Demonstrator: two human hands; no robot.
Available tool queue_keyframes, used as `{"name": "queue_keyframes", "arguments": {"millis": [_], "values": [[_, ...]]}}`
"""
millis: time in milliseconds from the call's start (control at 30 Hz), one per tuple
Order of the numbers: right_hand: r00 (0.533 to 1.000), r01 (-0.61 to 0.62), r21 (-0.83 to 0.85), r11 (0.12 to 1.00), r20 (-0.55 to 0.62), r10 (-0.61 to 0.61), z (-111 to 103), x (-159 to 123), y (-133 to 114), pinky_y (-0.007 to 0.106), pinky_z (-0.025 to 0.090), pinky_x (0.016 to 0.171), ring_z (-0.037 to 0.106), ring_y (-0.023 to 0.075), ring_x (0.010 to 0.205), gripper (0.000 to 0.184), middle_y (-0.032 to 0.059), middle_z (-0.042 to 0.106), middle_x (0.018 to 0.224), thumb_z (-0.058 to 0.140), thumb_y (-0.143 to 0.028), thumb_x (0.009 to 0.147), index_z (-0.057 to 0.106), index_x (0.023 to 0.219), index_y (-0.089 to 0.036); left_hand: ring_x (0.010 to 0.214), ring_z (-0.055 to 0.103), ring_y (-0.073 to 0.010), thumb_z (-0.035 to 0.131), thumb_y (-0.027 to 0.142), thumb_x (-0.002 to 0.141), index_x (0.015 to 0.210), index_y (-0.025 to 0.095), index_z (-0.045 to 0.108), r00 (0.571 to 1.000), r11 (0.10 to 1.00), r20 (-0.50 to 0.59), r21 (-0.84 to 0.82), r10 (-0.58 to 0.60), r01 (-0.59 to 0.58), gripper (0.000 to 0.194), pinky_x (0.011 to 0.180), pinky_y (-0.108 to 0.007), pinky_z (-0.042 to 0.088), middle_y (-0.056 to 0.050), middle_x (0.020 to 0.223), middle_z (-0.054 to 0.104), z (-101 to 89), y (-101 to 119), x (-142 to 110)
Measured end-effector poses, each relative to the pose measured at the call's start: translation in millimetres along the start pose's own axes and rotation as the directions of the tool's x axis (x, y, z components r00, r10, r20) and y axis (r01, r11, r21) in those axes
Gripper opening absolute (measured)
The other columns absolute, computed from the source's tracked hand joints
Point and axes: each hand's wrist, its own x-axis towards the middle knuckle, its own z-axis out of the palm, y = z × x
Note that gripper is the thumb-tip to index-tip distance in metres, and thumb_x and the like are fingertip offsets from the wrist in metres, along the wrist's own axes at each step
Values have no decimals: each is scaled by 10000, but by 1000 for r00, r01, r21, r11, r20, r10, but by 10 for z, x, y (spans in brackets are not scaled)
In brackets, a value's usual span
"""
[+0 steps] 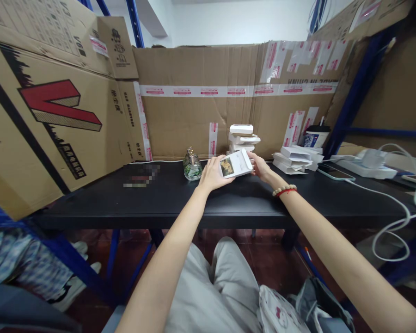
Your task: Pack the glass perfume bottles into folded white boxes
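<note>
White box [236, 163] gripped at opposite ends by left hand [212, 175] and right hand [258, 165]. Handling underway; end closure unconfirmed. Stacked boxes [241, 139] just beyond hands; white cartons [288, 163] right of right hand. Completed count: cannot tell. Glass bottle [192, 168] beside left hand.

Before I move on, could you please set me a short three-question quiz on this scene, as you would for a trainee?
1. True or false: the left hand and the right hand both touch the flat white box with a picture on its front.
2. What stands behind that box? A) a blue-and-white cup with a black lid; B) a stack of small white boxes; C) a roll of tape.
3. Fill in: the pale beaded bracelet is on the ____ wrist.
Key: 1 true; 2 B; 3 right.
</note>
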Motion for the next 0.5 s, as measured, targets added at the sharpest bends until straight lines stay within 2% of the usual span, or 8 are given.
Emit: {"name": "queue_keyframes", "arguments": {"millis": [100, 200, 300, 500], "values": [[976, -90, 80, 993, 205, 72, 43, -42, -1, 153, 345, 317, 486, 76, 408, 415, -4, 597, 572, 423, -525, 842, 594, 946, -161, 1170, 418, -260, 690, 418, 583, 1280, 212, 355, 999, 999, 30, 25, -30, 29, 800, 982, -411, 347, -82, 1237, 476, 16, -18, -11], [941, -144, 40, 989, 316, 124, 72, -89, -7, 161, 402, 329, 591, 112, 510, 359, 42, 667, 729, 453, -476, 848, 586, 995, -176, 1207, 385, -256, 692, 359, 575, 1306, 244, 330, 998, 999, 53, 47, -17, 15, 824, 1008, -410, 310, -73, 1276, 448, 22, -41, -20], [917, -152, 15, 988, 375, 135, 85, -121, -7, 168, 453, 353, 641, 133, 576, 346, 57, 672, 839, 560, -453, 793, 553, 1027, -198, 1261, 323, -255, 686, 331, 584, 1328, 245, 316, 998, 998, 68, 65, -5, 0, 835, 1028, -406, 283, -91, 1335, 383, 22, -62, -27], [902, -199, -32, 979, 384, 196, 114, -130, 22, 186, 505, 392, 657, 141, 572, 337, 44, 657, 834, 670, -397, 725, 510, 944, -197, 1318, 234, -262, 649, 326, 645, 1358, 264, 284, 989, 998, 148, 65, -1, -9, 803, 1043, -440, 258, -99, 1408, 284, 35, -84, -44]]}}
